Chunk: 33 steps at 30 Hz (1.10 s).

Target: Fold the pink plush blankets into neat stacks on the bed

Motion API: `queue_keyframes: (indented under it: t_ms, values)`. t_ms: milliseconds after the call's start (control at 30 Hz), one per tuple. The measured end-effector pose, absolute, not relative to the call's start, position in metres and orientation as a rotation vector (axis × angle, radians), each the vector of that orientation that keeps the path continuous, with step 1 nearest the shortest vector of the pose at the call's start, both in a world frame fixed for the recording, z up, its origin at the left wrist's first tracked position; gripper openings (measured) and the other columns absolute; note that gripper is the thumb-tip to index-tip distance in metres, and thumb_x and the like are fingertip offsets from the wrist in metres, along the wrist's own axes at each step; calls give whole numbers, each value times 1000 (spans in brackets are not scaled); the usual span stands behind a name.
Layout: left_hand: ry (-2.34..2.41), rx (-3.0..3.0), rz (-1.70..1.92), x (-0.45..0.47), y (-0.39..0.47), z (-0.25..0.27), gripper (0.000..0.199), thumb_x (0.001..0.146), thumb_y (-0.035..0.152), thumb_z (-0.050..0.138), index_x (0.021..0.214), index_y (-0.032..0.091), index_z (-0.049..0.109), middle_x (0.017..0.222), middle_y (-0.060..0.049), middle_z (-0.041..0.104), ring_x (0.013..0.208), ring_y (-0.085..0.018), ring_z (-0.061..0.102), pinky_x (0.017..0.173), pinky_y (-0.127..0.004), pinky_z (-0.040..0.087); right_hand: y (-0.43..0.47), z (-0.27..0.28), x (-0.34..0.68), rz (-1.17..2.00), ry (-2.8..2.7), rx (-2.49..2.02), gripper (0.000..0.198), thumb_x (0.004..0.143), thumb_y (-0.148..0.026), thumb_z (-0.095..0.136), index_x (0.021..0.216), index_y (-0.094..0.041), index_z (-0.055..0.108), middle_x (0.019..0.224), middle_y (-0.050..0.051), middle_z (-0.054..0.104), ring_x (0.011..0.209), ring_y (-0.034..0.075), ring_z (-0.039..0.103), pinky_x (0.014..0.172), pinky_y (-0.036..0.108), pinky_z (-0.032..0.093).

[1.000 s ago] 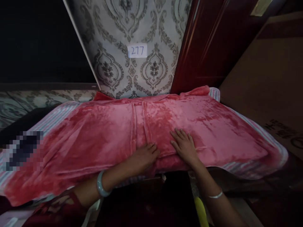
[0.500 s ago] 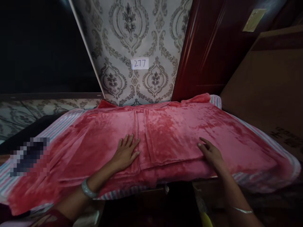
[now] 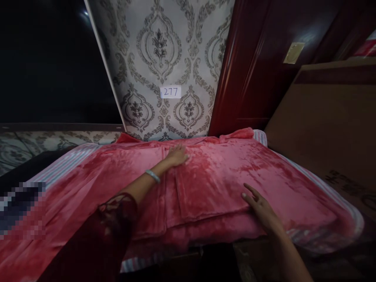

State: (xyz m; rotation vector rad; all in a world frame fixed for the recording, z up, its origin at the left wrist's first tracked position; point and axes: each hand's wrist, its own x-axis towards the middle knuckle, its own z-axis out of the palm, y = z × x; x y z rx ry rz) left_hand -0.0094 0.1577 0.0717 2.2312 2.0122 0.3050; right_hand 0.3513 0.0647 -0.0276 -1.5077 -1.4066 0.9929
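Observation:
A pink-red plush blanket [image 3: 211, 184] lies spread across the surface in front of me, with its two side panels folded inward so that their edges run close together near the middle. My left hand [image 3: 177, 155] reaches to the far part of that seam and lies on the fabric with its fingers stretched out. At the near edge of the right panel hovers or rests my right hand [image 3: 258, 205]; its thumb and fingers are apart, and whether it touches the cloth I cannot tell. Neither hand grips anything.
Beneath the blanket shows a striped cloth [image 3: 69, 162]. A large dark screen [image 3: 55, 66] stands at the left. Behind are patterned wallpaper with a paper label [image 3: 170, 92] reading 277 and a dark red door [image 3: 252, 74]. A cardboard box [image 3: 326, 113] stands at the right.
My left hand has slid away from me and to the right, from the left panel to the far end of the seam. The right hand stays about where it was. The view has tilted up slightly.

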Motion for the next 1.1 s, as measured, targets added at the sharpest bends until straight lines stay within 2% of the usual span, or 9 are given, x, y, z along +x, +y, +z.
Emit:
queue_keyframes:
  t_ms: [167,267,400,667,800,867,967,1100]
  values:
    - [2087,2152,262,-2,203,51,76,96,53,42,159,12,30,168,-23,19,158,-34,13,124,-60,9,66,-34,354,969,-1451,-1517,97,68,-74,62,146,-17,54,145,14,58,137,32,52,113,45,45]
    - [2105,2105,224,-3,209,30,80,95,59,41,160,14,28,168,-24,17,157,-36,12,122,-64,11,68,-38,356,959,-1450,-1512,94,68,-72,63,144,-18,56,147,14,56,139,32,50,113,43,46]
    - [2117,2086,175,-7,212,16,83,96,64,35,163,18,20,170,-20,10,158,-35,6,123,-64,10,67,-38,355,980,-1402,-1473,91,68,-70,66,143,-18,58,147,14,56,139,32,50,114,44,44]
    - [2114,2060,101,-3,208,41,83,95,65,32,163,19,19,170,-19,11,158,-35,7,123,-61,16,66,-32,356,1106,-1309,-1435,98,66,-71,73,149,-22,53,150,13,53,140,33,49,115,43,43]
    - [2002,2198,127,7,168,43,84,92,65,43,162,22,25,171,-16,14,158,-34,7,125,-56,9,70,-34,365,1276,-1219,-1376,97,69,-72,74,149,-22,52,145,13,58,135,32,54,113,46,45]
    - [1890,2304,116,10,140,33,86,91,67,46,161,21,28,170,-17,16,158,-36,9,126,-55,10,75,-32,368,1349,-1190,-1362,91,69,-69,77,143,-22,58,144,11,59,136,32,53,116,47,40]
    - [1795,2414,154,12,104,14,87,93,69,41,161,17,26,169,-22,16,157,-40,9,124,-59,11,84,-27,368,1399,-1160,-1362,76,64,-62,83,127,-22,70,140,11,63,135,31,53,119,45,37]
    - [1788,2435,225,13,89,2,84,96,66,38,161,15,26,169,-24,14,157,-41,8,125,-60,9,93,-18,358,1435,-1158,-1359,51,63,-53,85,101,-20,78,119,14,73,123,34,63,109,47,48]
